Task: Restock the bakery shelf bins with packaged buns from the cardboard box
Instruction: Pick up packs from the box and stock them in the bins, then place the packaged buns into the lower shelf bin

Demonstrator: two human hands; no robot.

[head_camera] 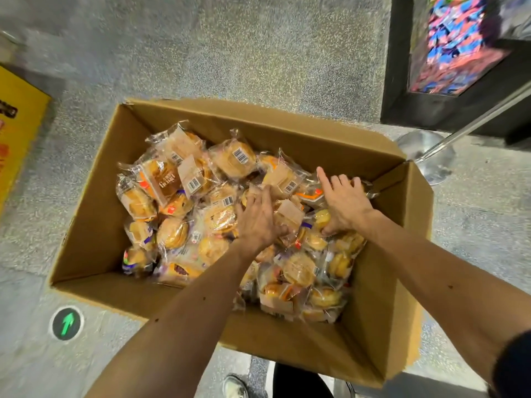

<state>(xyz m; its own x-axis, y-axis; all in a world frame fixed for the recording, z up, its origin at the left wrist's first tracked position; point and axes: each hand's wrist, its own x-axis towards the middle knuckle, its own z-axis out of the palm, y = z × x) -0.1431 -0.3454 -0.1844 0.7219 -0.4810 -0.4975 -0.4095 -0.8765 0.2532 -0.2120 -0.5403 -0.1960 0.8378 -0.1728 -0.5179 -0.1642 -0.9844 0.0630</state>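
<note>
Centre frame, in the cardboard box (258, 116), the right hand (344, 202) lies spread on the packaged buns (232, 159). The left hand (258, 216) curls among them, grip unclear. Slick wrappers could slip free.

Single head view; looks steeply down, close over open cardboard box (94, 239).

Matt brown cardboard box (94, 234), glossy clear plastic bun packets (232, 158), speckled stone floor (230, 47), shiny metal post base (428, 156)

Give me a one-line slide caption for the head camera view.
Left hand grips and right hand presses clear-wrapped golden buns heaped in an open brown cardboard box on a speckled grey floor.
</note>
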